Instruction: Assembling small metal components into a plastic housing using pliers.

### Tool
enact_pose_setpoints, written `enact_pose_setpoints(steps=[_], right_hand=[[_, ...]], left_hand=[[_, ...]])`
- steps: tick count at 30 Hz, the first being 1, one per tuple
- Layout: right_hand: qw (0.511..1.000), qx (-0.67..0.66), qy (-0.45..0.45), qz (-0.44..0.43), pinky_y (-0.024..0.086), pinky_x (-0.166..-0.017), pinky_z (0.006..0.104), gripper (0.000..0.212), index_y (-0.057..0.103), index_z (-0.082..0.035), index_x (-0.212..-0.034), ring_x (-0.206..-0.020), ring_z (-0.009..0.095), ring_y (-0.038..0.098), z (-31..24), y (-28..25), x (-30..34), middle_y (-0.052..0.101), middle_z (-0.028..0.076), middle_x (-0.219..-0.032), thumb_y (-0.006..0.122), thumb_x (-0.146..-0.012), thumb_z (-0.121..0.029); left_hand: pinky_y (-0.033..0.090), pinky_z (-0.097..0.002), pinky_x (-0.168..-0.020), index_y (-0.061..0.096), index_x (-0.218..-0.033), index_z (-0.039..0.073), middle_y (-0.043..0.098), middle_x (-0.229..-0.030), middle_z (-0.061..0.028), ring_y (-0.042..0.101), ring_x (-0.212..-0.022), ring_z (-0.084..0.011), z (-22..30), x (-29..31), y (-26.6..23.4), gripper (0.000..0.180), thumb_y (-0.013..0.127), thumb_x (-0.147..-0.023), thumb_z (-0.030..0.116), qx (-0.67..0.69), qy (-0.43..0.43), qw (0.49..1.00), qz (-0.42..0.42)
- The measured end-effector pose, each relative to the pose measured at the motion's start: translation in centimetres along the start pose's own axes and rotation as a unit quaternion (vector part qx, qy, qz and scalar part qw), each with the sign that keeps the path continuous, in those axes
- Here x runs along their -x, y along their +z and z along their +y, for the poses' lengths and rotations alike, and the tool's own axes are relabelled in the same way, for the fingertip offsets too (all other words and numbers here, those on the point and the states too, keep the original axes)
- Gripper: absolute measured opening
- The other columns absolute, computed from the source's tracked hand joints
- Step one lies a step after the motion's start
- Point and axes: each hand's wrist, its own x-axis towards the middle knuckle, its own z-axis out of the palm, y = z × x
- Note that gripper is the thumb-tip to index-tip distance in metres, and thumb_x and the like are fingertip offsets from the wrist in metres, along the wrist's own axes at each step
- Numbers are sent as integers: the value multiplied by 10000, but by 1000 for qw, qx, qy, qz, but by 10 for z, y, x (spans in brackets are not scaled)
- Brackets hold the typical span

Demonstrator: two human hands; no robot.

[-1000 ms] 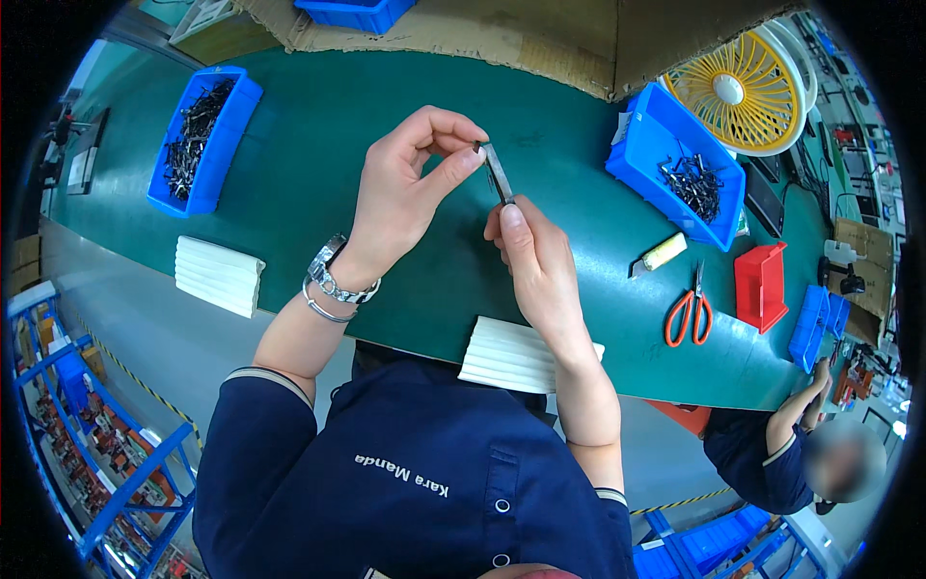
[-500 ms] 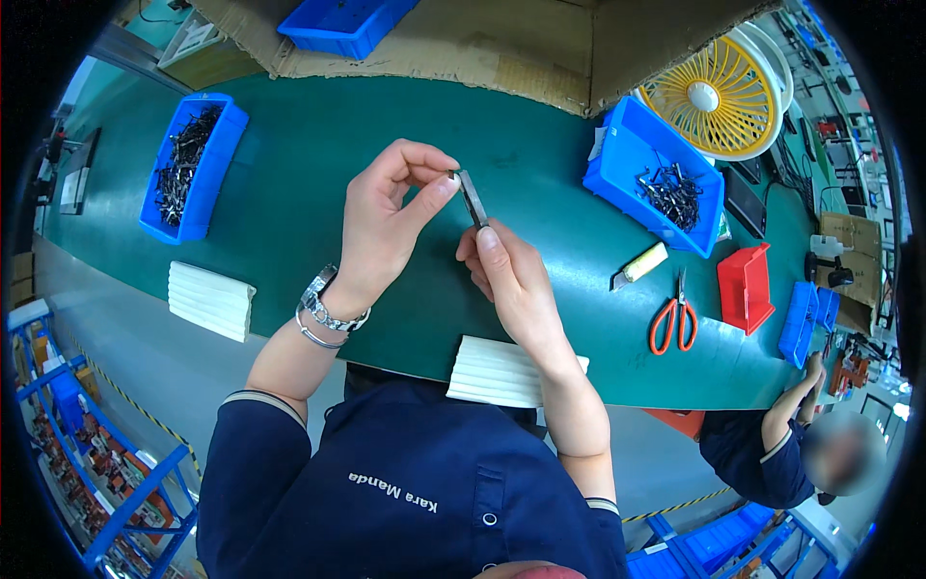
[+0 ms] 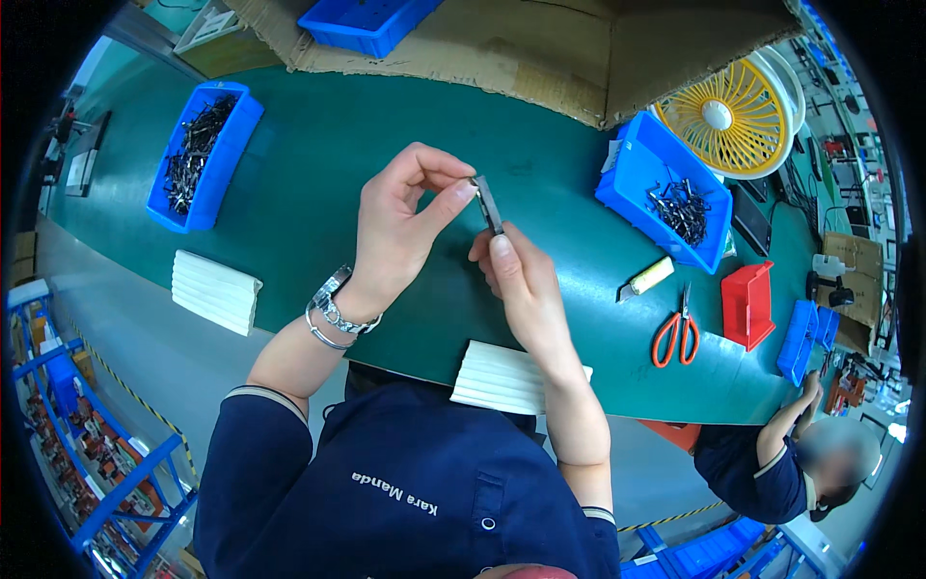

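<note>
Landmark: green tabletop (image 3: 318, 203).
- Cardboard sheet (image 3: 579, 48), brown, along far edge.
- Blue bin (image 3: 174, 207), far left w/ dark metal parts (image 3: 198, 145).
- Blue bin no. 2 (image 3: 632, 179), right side, fewer dark parts (image 3: 680, 205).
- Red bin (image 3: 748, 306), right end; contents not visible.
- White pads, near edge: left (image 3: 214, 289), ctr (image 3: 506, 378).
- Small dark metal strip (image 3: 488, 204), slim, flat, held above tabletop ctr; left hand (image 3: 405, 227) pinching top end, right hand (image 3: 516, 280) closed on lower end.

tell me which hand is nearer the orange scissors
Right. The right hand is over the mat's middle, closer to the orange scissors lying off to its right. The left hand is farther left, with the right hand between it and them.
</note>
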Motion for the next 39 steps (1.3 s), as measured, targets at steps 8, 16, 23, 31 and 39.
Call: enact_pose_setpoints(steps=[8,16,23,31,39], right_hand=[[988,-131,51,-66,343,-509,247,450,548,-23,-868,-547,88,415,-3,-1,1,450,9,-626,348,-1006,-402],[976,-186,63,-90,351,-506,233,456,542,-16,-877,-547,82,414,-4,-3,0,427,-7,-623,344,-1008,-405],[974,-197,65,-95,344,-500,230,453,533,-18,-876,-544,73,406,-5,-5,1,412,-10,-622,341,-1009,-406],[991,-97,85,-35,354,-486,280,422,525,-19,-820,-516,113,422,-5,1,5,439,37,-591,382,-1005,-371],[999,12,48,8,385,-536,328,396,539,-9,-852,-555,188,477,-6,7,10,481,121,-626,424,-988,-363]], left_hand=[[467,-228,-774,593,-954,-6,623,-897,-44,588,-818,-88,0,1,-1,123,646,-845,13,1,0,1000,-2],[465,-234,-777,593,-953,-3,618,-909,-46,581,-827,-94,0,1,0,124,649,-844,17,16,5,1000,3],[464,-240,-787,592,-956,-2,617,-918,-48,584,-833,-98,-2,2,1,122,642,-845,9,16,6,1000,-6],[464,-241,-787,593,-951,-2,622,-917,-52,588,-838,-101,0,3,0,121,643,-841,5,13,-2,1000,-1],[466,-234,-776,590,-951,-1,615,-921,-50,587,-824,-99,-3,6,2,123,649,-844,10,29,37,999,10]])
